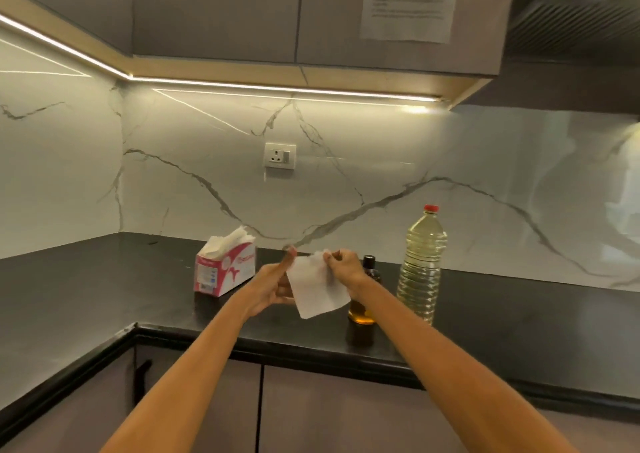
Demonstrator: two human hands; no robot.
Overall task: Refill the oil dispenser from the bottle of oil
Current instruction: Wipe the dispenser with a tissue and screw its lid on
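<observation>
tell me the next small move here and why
Probably wipe the oil dispenser with the tissue. Both hands, left hand and right hand, hold it just beside the capped dispenser, and the oil bottle stands capped too, so pouring looks finished.

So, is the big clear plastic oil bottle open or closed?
Closed: the big clear plastic oil bottle stands upright with its red cap on.

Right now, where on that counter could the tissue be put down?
The black counter left of the tissue box is bare, as is the stretch right of the oil bottle. It is crowded between bottle and dispenser, behind the hands.
</observation>
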